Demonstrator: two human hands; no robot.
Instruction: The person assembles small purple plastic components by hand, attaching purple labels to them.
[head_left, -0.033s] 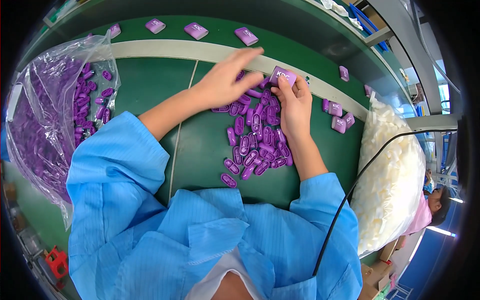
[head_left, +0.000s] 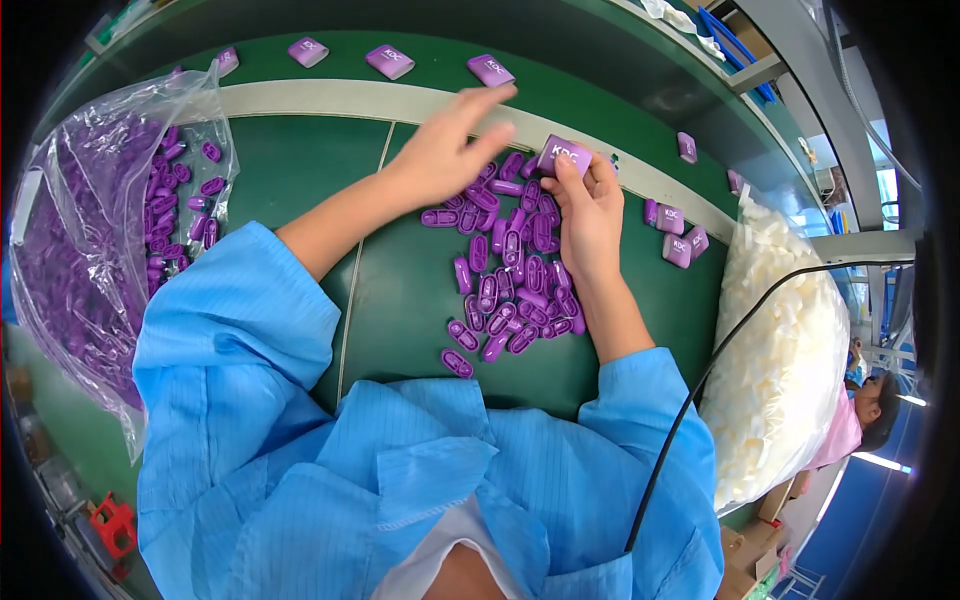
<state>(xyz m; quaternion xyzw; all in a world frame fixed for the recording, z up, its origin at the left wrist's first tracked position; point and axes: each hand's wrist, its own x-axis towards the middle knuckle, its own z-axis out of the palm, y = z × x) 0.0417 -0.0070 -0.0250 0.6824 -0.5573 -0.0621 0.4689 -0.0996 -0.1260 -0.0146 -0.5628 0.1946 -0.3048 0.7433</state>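
Observation:
My right hand pinches a purple plastic case with pale printing between thumb and fingers, raised over the far end of a heap. That heap is many small oval purple plastic parts with hollow insides, lying on the green work surface. To its left, my left hand hovers above the heap's far edge with thumb and fingers apart and nothing visible in it. Beyond a pale rail, more purple cases lie spaced along a green strip.
A clear bag of purple parts lies open at the left. Several purple cases sit right of the heap. Farther right stands a bulging bag of cream-coloured pieces, crossed by a black cable. A person in pink is at far right.
My left hand has shifted slightly left and toward the far rail, away from the held case. My right hand keeps its grip in nearly the same place.

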